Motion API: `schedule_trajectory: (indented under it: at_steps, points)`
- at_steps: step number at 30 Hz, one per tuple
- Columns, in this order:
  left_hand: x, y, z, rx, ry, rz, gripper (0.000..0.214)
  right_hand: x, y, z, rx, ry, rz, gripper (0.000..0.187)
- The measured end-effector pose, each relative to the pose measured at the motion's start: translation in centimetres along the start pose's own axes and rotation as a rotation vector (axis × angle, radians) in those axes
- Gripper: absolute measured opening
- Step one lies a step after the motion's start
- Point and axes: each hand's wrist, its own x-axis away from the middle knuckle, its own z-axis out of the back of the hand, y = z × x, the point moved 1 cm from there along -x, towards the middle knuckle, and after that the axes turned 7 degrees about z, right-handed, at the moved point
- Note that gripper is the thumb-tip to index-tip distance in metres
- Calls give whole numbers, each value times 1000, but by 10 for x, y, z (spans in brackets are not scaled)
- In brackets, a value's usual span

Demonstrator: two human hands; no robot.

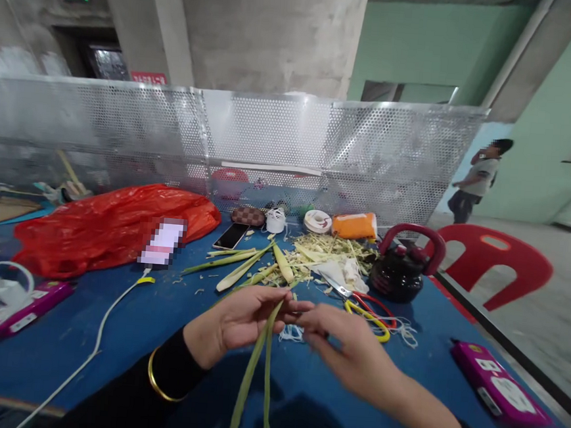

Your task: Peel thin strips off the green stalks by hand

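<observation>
My left hand (240, 319), with a gold bangle at the wrist, is closed on two long green leaf strips (247, 377) that hang down toward the table's near edge. Beside its fingertips is my right hand (354, 351), fingers bent together; whatever they pinch is hidden. Just beyond the hands lie pale green husk-like leaves (283, 263) and a heap of shredded plant bits (334, 251). Scissors (369, 313) with red and yellow handles rest to the right, near white string (407, 332). More string (292, 333) shows under my hands.
On the blue table (156, 355) are a red plastic bag (116, 227), a lit phone (163, 242) on a cable, a dark phone (231, 236), a dark jug (396, 275), an orange packet (354, 225) and a purple box (499, 382). A red chair (519, 259) and a person (479, 176) are at right.
</observation>
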Motion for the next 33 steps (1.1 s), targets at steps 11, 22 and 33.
schedule_trajectory:
  at_steps: [11, 22, 33]
  points:
    - [36, -4, 27, -203, 253, -129, 9, 42, 6, -55, 193, 162, -49, 18]
    - [25, -48, 32, -76, 93, 108, 12, 39, -22, -67, 284, 201, 324, 17]
    - [47, -21, 34, -116, 234, -61, 15, 56, -12, -78, 356, -27, 323, 22]
